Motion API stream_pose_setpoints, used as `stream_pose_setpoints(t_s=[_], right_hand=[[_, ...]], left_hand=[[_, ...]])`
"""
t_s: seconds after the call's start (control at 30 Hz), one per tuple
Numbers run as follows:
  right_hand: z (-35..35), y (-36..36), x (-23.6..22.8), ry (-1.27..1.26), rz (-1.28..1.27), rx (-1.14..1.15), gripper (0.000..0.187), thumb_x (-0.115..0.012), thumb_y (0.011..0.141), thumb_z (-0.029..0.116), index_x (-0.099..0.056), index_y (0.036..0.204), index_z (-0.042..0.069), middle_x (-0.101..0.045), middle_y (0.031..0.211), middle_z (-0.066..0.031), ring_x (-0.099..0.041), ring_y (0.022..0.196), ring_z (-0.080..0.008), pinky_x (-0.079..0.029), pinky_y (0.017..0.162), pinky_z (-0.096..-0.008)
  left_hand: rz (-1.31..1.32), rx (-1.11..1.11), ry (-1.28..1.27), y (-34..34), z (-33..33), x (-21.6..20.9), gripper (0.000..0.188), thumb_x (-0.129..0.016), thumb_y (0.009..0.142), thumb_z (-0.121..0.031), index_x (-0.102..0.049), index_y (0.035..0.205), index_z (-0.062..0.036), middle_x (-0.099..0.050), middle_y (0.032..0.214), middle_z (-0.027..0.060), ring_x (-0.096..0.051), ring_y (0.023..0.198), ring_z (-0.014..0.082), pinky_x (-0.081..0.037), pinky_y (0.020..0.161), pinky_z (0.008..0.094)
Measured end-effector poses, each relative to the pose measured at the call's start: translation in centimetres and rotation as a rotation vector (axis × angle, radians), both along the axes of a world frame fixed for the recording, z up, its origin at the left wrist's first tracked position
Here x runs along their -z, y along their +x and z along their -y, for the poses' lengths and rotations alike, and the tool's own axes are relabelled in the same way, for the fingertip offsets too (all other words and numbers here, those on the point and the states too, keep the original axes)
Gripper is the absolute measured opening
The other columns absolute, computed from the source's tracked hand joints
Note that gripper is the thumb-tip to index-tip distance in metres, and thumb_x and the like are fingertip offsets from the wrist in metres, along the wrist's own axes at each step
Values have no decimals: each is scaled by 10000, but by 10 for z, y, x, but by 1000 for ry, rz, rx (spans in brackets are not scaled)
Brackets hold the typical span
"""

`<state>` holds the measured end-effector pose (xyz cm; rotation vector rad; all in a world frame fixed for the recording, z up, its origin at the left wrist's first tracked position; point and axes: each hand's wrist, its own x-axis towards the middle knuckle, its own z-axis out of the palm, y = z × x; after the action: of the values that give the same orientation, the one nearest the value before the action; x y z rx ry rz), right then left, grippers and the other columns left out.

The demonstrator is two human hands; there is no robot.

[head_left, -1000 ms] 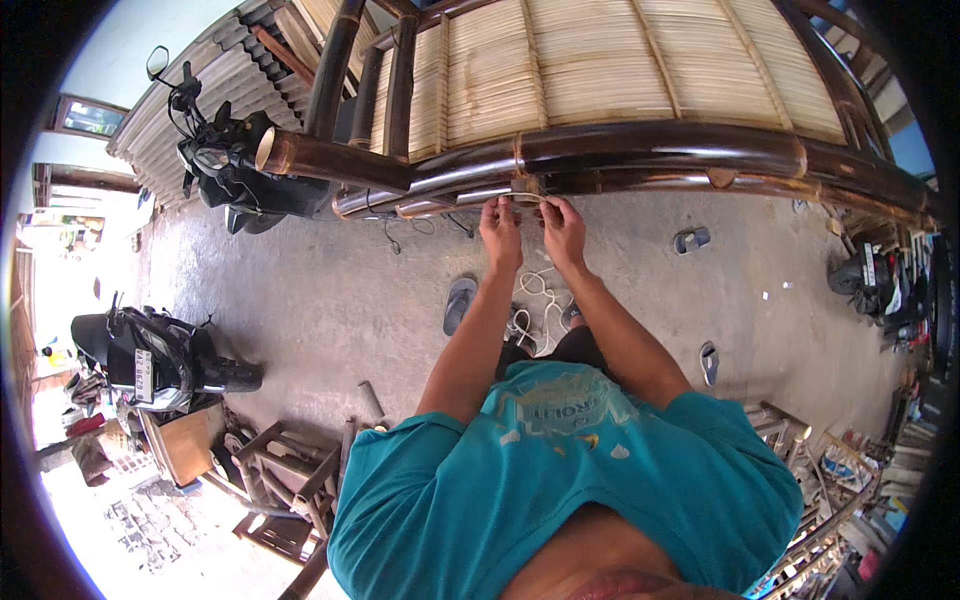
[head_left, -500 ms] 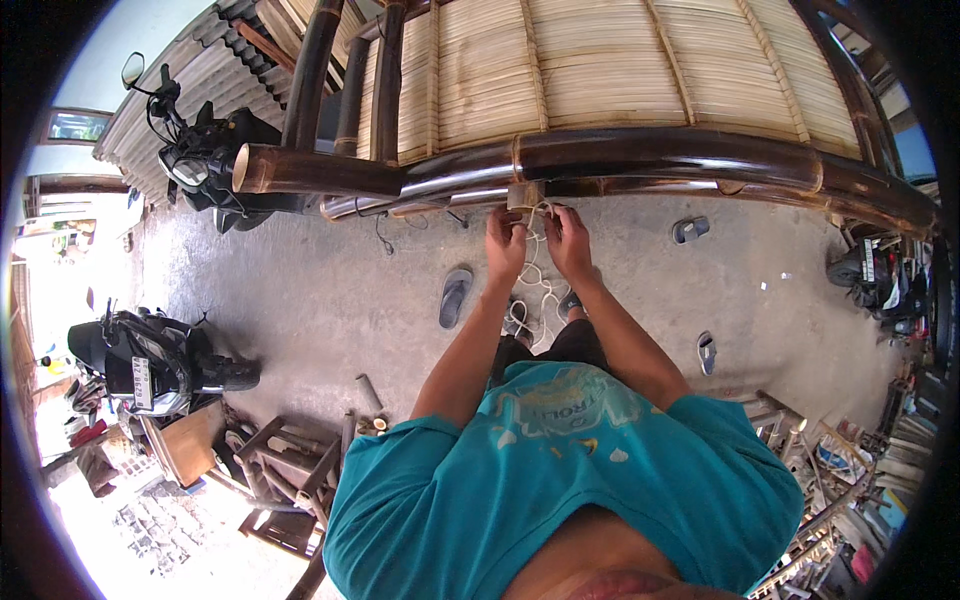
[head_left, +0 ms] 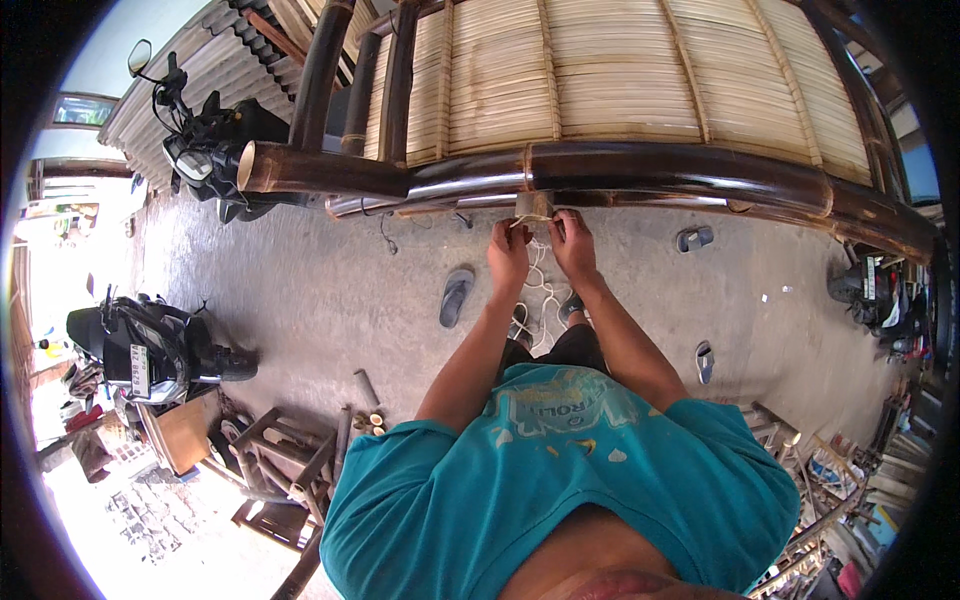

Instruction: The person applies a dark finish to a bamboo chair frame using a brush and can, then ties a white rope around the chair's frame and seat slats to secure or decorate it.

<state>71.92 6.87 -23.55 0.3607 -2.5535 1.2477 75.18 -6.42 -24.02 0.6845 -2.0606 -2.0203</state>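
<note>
A pale, short wooden or bamboo piece sticks out below the dark glossy bamboo rail in front of me. Against its near side, my left hand pinches a thin white cord. My right hand is closed at the other side of the piece, with the cord between its fingertips. One stretch of cord runs across the piece from hand to hand. The rest hangs in loose loops down toward my feet.
Above the rail lies a slatted bamboo surface. Sandals lie on the concrete floor. Two motorbikes stand at the left, one black scooter nearer. A bamboo frame is at lower left, beside short bamboo offcuts.
The cord, earlier looped up by my right hand, now lies across the piece between both hands. My hands have shifted slightly, and the whole view has tilted a little.
</note>
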Motion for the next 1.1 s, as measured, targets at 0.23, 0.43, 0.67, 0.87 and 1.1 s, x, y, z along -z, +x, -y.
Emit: stream_pose_setpoints(t_s=[0.23, 0.43, 0.67, 0.87, 1.1], right_hand=[[-9, -12, -14, -8, -68, -121, 159, -628, 829, -7, -565, 971, 23, -614, 901, -157, -627, 818, -356, -520, 704, -399], [-14, 5, -25, -156, 54, -138, 126, -648, 854, 21, -576, 957, 12, -634, 910, -117, -645, 812, -242, -517, 713, -323], [-9, 1, -18, -429, 352, -88, 149, -684, 881, 96, -591, 978, 34, -622, 915, -39, -629, 804, -116, -511, 695, -279], [-3, -9, -29, -882, 756, 2, 180, -713, 867, 127, -613, 998, 56, -622, 930, 6, -602, 805, -76, -501, 719, -250], [4, -18, -64, -537, 747, -148, 179, -713, 875, 161, -622, 963, 36, -641, 902, -11, -605, 839, -85, -478, 755, -238]], left_hand=[[-231, -31, -140, -17, 10, -12, 133, -485, 962, -28, -574, 1052, 12, -687, 881, 130, -695, 807, 188, -537, 723, 309], [-171, -44, -19, 1, 4, -10, 122, -512, 975, -60, -577, 1044, 17, -693, 921, 126, -695, 807, 169, -541, 740, 299], [-33, -37, 629, -3, 16, -17, 147, -585, 944, -97, -616, 1022, 24, -676, 949, 96, -672, 846, 187, -549, 799, 298], [69, 85, 755, -14, 42, -12, 187, -606, 940, -133, -624, 1043, 22, -660, 966, 80, -644, 879, 154, -546, 830, 303], [-149, 54, 492, -5, 20, 1, 203, -598, 969, -168, -638, 1053, 12, -661, 961, 41, -602, 881, 113, -501, 824, 279]])
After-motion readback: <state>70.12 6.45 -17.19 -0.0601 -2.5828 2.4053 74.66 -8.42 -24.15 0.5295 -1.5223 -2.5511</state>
